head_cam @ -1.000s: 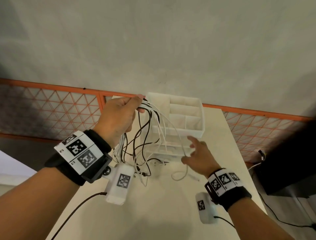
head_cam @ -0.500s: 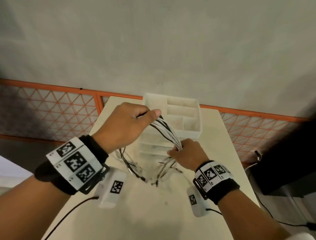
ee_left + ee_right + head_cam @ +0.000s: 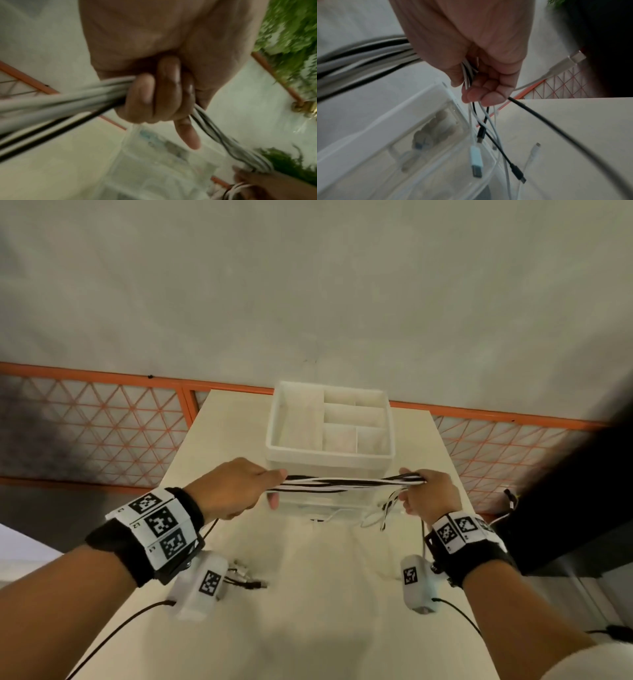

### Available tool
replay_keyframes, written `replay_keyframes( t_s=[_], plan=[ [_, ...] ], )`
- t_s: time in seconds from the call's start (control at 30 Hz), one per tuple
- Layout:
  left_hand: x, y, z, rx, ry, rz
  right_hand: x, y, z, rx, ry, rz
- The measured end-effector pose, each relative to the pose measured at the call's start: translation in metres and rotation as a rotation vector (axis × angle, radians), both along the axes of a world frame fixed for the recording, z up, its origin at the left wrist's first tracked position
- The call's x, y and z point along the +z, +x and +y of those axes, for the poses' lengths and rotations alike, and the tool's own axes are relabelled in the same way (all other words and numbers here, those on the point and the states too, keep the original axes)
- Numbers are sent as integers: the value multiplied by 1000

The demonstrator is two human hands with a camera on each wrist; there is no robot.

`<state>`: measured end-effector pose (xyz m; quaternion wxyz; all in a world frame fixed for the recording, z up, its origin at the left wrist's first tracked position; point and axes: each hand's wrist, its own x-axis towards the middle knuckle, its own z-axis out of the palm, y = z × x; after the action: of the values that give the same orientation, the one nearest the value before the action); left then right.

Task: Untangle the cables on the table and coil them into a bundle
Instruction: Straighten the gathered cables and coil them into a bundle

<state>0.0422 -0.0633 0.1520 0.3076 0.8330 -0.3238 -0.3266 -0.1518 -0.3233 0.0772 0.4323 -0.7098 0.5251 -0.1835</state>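
A bunch of several black and white cables [image 3: 346, 483] is stretched straight and level between my two hands, above the table and in front of the organizer. My left hand [image 3: 236, 489] grips one end in a fist; the left wrist view shows its fingers [image 3: 161, 94] curled round the cables [image 3: 60, 100]. My right hand [image 3: 424, 491] grips the other end. Below that fist, loose ends with USB plugs [image 3: 476, 162] dangle toward the table. More plug ends [image 3: 246, 577] lie on the table under my left wrist.
A white plastic organizer [image 3: 329, 453] with open compartments on top stands at the far middle of the beige table [image 3: 308, 628]. An orange lattice fence [image 3: 96, 422] runs behind the table. A dark object [image 3: 565, 508] is beyond the right edge.
My right hand took hold of the hanging cables, then both hands pulled apart, drawing the loose tangle into a taut, level bunch. My left hand came down from its raised position.
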Motion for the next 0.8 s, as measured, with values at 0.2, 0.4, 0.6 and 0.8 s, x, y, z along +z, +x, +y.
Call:
replay_keyframes(
  t_s=[0.2,0.4,0.6,0.8],
  plan=[
    [-34,25,16,51,255,-61,1,-3,-35,-111,67,-215],
    [-35,21,8,244,81,-169,37,20,-28,-146,2,-579],
    [-18,17,-2,340,-155,-214,36,16,-26,-131,187,-893],
    [-21,1,-1,202,-210,-195,-58,-23,8,-196,466,-604]
  ],
)
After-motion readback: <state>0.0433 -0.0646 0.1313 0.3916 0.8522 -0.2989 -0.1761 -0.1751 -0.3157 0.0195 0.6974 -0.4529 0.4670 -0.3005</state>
